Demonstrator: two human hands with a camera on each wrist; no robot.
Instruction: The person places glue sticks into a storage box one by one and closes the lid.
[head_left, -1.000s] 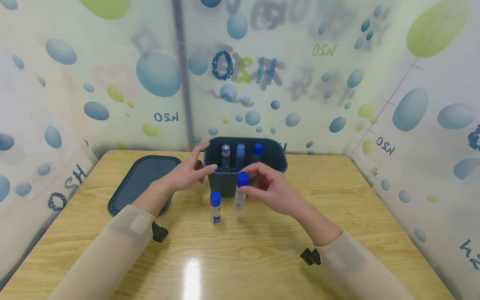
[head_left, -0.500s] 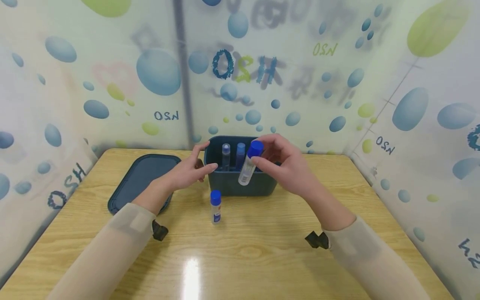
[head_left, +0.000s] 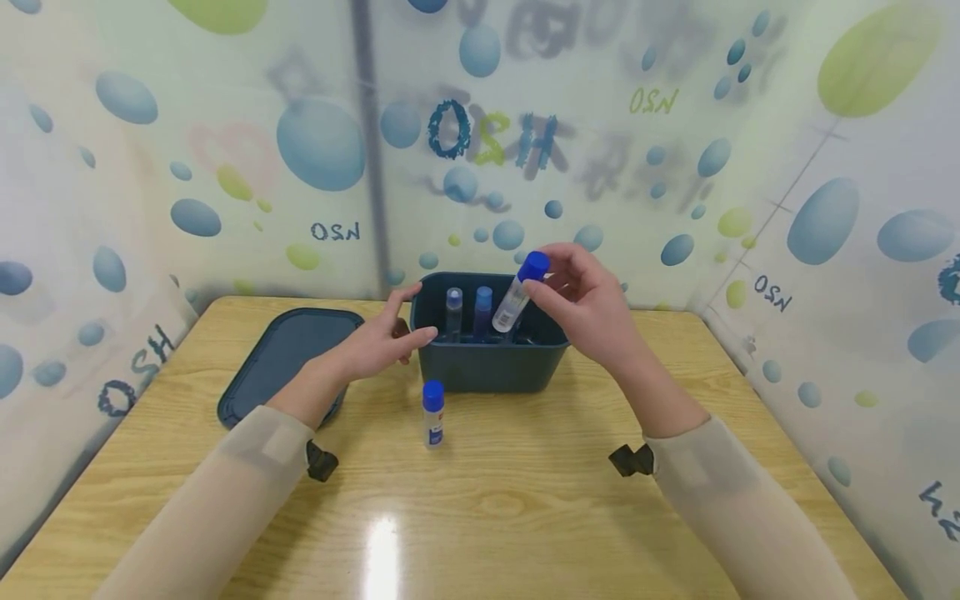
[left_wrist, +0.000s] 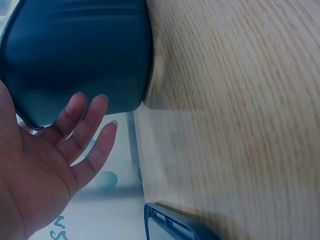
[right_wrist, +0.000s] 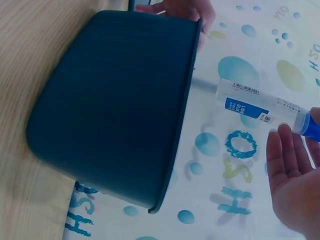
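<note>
My right hand (head_left: 588, 304) pinches a liquid glue bottle (head_left: 513, 304) near its blue cap. The clear bottle tilts over the dark blue bin (head_left: 487, 368), base down and to the left; its printed label shows in the right wrist view. Inside the bin stand a clear-capped bottle (head_left: 453, 317) and a blue-capped bottle (head_left: 483, 315); another behind them is mostly hidden by the held one. My left hand (head_left: 382, 337) touches the bin's left end with thumb and index finger at the rim, the other fingers (left_wrist: 92, 130) loose beside the wall. Another glue bottle (head_left: 433, 414) stands upright in front.
A dark blue lid (head_left: 281, 362) lies flat on the wooden table (head_left: 510, 517), left of the bin and partly behind the left forearm. A patterned cloth wall (head_left: 637, 200) rises close behind the bin, with others at both sides.
My right hand has lifted the glue bottle from near the table in front of the bin, up and rightward, to over the bin's opening, tilting it. The left hand has stayed put.
</note>
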